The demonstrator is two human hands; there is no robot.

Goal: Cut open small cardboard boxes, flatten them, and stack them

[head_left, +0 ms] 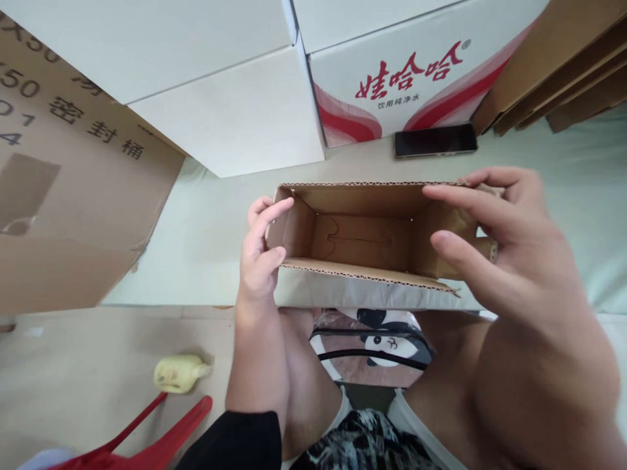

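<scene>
Box: small open carton, mouth up, on the pale table in front of the person's knees.
Left hand: grips the box's left end wall, fingers curled over the rim, thumb outside.
Right hand: clasps the right end, fingers spread over the top edge, thumb inside.
Phone: flat, just behind the box.
Printed carton: behind the phone.
Yellow bottle: on the floor, lower left.
</scene>
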